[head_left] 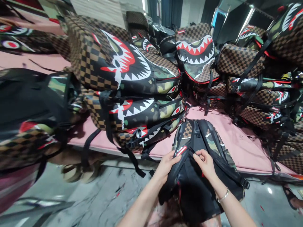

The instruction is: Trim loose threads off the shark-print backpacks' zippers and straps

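left hand [167,164] is gripping the backpack [199,176] top edge beside its red tag, fingers clamped | right hand [205,162] is pinching the black zipper pull [192,151], fingers together | backpack is hanging off the pink counter [236,142] edge, back up, steadying the zipper | stacked shark-print bags [132,82] are lying behind

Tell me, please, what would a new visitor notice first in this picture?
First, the stack of backpacks left of centre on the pink table, with white shark teeth, red mouths and brown checks. More bags are heaped at the right. At the bottom, the left hand and right hand grip the top of a black backpack at the table's edge.
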{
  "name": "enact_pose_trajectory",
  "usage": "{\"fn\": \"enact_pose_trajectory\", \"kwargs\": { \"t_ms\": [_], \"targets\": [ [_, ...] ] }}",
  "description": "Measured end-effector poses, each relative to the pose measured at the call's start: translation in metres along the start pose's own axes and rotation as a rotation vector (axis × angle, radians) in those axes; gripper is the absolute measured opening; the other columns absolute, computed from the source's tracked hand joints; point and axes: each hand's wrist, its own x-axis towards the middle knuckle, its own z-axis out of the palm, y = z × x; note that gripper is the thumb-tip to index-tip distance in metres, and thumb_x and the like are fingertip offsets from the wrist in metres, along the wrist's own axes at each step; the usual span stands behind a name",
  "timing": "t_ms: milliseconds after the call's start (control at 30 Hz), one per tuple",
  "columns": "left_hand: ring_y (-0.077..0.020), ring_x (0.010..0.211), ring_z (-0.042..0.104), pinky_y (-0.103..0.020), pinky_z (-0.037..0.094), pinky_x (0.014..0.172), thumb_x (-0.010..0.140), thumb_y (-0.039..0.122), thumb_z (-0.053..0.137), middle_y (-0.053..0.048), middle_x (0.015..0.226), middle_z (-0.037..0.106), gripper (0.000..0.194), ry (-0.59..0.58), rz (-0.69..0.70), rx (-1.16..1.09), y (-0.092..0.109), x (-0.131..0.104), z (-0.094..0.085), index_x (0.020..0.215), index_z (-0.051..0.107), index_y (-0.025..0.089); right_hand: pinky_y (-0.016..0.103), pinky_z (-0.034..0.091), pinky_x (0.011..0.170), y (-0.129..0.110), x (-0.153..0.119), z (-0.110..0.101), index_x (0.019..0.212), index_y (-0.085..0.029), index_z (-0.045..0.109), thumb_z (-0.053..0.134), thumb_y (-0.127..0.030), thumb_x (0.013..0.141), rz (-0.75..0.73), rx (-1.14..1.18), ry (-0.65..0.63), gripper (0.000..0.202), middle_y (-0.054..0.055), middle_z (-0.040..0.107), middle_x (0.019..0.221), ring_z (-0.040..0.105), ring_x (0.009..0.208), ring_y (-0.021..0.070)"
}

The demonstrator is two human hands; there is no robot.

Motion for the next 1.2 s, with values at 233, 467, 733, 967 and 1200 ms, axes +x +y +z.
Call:
{"fn": "enact_pose_trajectory", "kwargs": {
  "t_ms": [233,467,733,967,1200],
  "targets": [
    [-0.0187,0.074,0.066,-0.029,0.049,0.073,0.059,0.026,0.076,-0.007,0.092,0.071,0.044,-0.004,0.017,-0.019,0.000,-0.004,0.007,0.100,0.064,0.016,0.023,0.037,0.050,-0.010,-0.001,-0.001,0.079,-0.020,0.061,0.054,-0.043,0.078,-0.069,-0.183,0.013,0.025,-0.002,0.057,0.061,0.047,0.053,0.0122],
    [-0.0200,0.079,0.065,-0.029,0.048,0.075,0.058,0.029,0.076,-0.007,0.093,0.071,0.043,0.000,0.067,0.026,-0.003,-0.001,0.005,0.097,0.066,0.016,0.024,0.041,0.054,-0.013,0.001,0.003,0.081,-0.021,0.061,0.052,-0.040,0.079,-0.155,-0.260,0.021,0.021,0.000,0.062,0.069,0.053,0.056,0.0135],
    [-0.0216,0.083,0.064,-0.029,0.048,0.074,0.060,0.031,0.075,-0.007,0.094,0.070,0.044,-0.006,0.089,0.078,-0.004,0.001,-0.001,0.100,0.064,0.016,0.024,0.042,0.052,0.003,0.010,0.003,0.074,-0.018,0.060,0.058,-0.041,0.074,-0.073,-0.094,0.014,0.023,0.000,0.060,0.065,0.051,0.055,0.0127],
    [-0.0228,0.088,0.063,-0.031,0.047,0.079,0.062,0.031,0.073,-0.007,0.099,0.069,0.041,-0.011,0.101,0.137,-0.003,0.001,-0.003,0.100,0.065,0.018,0.023,0.045,0.057,0.000,0.018,-0.010,0.076,-0.019,0.061,0.060,-0.038,0.073,-0.076,-0.096,-0.120,0.020,-0.001,0.061,0.068,0.054,0.060,0.0125],
    [-0.0250,0.096,0.060,-0.032,0.045,0.084,0.063,0.032,0.072,-0.008,0.106,0.067,0.043,-0.018,0.121,0.192,-0.001,0.003,-0.008,0.103,0.064,0.016,0.026,0.048,0.064,-0.004,0.037,-0.011,0.079,-0.018,0.064,0.061,-0.036,0.073,-0.146,-0.136,-0.206,0.019,0.002,0.066,0.076,0.060,0.070,0.0153]
  ]
}}
